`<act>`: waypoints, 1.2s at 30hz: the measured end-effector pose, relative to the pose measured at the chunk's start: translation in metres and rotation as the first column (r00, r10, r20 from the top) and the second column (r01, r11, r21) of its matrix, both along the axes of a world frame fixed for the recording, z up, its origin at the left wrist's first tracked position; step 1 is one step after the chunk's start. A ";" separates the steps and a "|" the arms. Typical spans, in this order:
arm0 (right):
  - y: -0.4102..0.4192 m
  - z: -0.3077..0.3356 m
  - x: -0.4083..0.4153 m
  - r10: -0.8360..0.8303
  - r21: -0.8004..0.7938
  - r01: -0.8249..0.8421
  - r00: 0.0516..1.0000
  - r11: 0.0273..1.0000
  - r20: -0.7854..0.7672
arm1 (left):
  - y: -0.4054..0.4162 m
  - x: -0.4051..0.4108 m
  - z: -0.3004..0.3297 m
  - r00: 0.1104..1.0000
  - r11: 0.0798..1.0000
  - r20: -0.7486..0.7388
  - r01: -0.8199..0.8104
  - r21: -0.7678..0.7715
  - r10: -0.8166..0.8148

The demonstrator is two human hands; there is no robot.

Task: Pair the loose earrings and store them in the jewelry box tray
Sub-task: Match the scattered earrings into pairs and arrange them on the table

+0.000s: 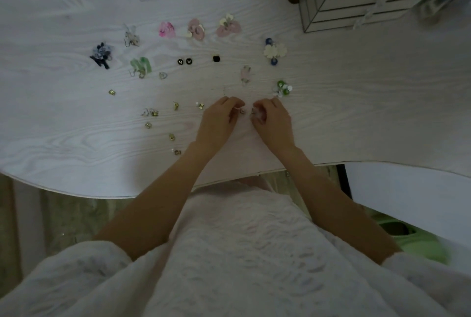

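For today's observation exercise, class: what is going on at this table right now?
A person sits at a pale wooden table with many earrings spread out, several already lying in pairs, such as the two black studs and the green earrings. The left hand and right hand each pinch a small earring close together, as if matching them. The jewelry box stands at the far right, apart from the earrings.

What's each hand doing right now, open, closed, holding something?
Left hand: fingers curled, pinching a small earring.
Right hand: fingers curled around a small pale earring.
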State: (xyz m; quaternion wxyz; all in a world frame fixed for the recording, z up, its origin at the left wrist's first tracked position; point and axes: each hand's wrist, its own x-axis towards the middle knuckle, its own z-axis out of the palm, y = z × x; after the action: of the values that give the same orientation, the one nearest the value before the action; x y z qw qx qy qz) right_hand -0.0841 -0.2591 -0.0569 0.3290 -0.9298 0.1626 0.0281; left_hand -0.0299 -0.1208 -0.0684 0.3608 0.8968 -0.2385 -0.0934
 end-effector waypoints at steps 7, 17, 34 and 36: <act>0.001 0.002 0.005 0.006 -0.001 -0.006 0.997 1.000 -0.076 | -0.003 0.008 0.000 0.997 1.000 -0.074 -0.014 0.027 0.016; -0.006 0.006 0.024 -0.066 -0.036 0.063 0.996 0.997 -0.065 | -0.032 0.018 0.002 0.983 0.996 -0.173 -0.051 0.076 0.063; 0.024 0.026 0.024 0.273 -0.233 -0.241 0.955 0.942 0.113 | 0.061 0.002 0.041 0.993 0.992 -0.007 -0.119 0.035 0.119; 0.041 0.023 0.033 0.358 -0.208 -0.336 0.930 0.919 0.078 | 0.095 0.002 0.041 0.975 0.971 0.042 -0.222 0.087 0.219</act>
State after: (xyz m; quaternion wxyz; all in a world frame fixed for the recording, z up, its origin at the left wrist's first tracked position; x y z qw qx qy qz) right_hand -0.0513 -0.2181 -0.0341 0.2368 -0.9712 -0.0222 0.0171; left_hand -0.0275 -0.0258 -0.0270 0.3239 0.9346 -0.1387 -0.0490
